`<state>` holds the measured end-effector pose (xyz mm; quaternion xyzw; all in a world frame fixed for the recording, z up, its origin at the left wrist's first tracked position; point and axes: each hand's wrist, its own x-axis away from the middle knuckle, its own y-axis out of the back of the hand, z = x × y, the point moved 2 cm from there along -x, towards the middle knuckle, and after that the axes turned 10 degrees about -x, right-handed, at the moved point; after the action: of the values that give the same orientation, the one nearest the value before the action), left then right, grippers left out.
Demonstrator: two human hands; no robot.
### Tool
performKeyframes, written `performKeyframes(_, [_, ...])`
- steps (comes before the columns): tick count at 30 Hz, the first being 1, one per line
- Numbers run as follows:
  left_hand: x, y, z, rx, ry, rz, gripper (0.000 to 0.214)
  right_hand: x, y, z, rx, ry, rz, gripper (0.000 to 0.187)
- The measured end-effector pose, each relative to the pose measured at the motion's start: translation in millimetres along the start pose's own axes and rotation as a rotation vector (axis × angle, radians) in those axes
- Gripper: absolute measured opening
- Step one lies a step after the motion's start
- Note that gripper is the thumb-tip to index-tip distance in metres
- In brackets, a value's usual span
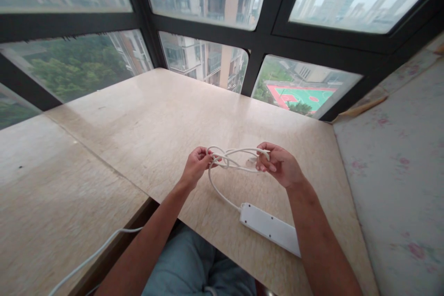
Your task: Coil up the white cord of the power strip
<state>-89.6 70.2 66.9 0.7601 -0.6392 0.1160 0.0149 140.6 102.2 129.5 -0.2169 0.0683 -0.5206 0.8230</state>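
A white power cord (239, 151), looped several times and crossing itself near the left end, stretches between my two hands just above the stone top. My left hand (199, 164) pinches the loops at one end. At the other end my right hand (279, 164) has its fingers closed around the bends of the cord. A pale plug (250, 163) shows faintly beside my right fingers. From the loops the cord curves down to a white power strip (268, 226), which lies underside up on the top, its far end hidden by my right forearm.
The beige stone top (132, 101) reaches back to dark-framed windows (256, 55). A flowered wall (398, 171) borders it on the right. Another white cable (93, 255) runs past the dark edge at lower left. My legs (194, 263) are below the front edge.
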Motion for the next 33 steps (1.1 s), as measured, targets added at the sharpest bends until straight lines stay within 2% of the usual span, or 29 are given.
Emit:
performKeyframes(4, [5.7,-1.2,2.6,-0.066,0.021,0.011,0.018,8.6,-8.3,-0.3,0.191,-0.206,0.217,0.041])
performKeyframes(6, [7.7,-1.8,2.9,-0.080,0.032,0.021,0.017,11.6,-12.3,-0.2,0.297,-0.256,0.247,0.050])
performKeyframes(10, [8.9,0.0,0.0,-0.081,0.012,0.112,0.024,14.2,-13.3,2.2,0.360,-0.279,0.235,0.049])
performKeyframes(13, [9.5,5.0,-0.1,-0.056,0.005,0.154,0.025,16.2,-9.0,7.9,0.353,-0.229,0.215,0.044])
performKeyframes(16, [11.4,12.3,7.0,-0.003,0.068,0.164,0.026,19.2,-3.1,16.1,0.326,-0.124,0.183,0.038])
performKeyframes(22, [22.6,19.4,32.1,0.235,0.183,0.307,0.026,20.5,7.7,26.1,0.046,-0.080,0.170,0.034])
performKeyframes(25, [31.2,13.8,37.2,0.410,0.187,0.335,0.022,15.8,10.2,28.1,-0.070,-0.045,0.131,0.031])
performKeyframes(30, [41.7,-9.1,29.4,0.805,0.188,0.365,0.022,10.7,9.2,30.9,-0.169,0.027,0.056,0.023])
performKeyframes(33, [41.4,-24.0,28.1,0.857,0.154,0.315,0.032,10.7,8.9,31.3,-0.127,0.055,0.042,0.027])
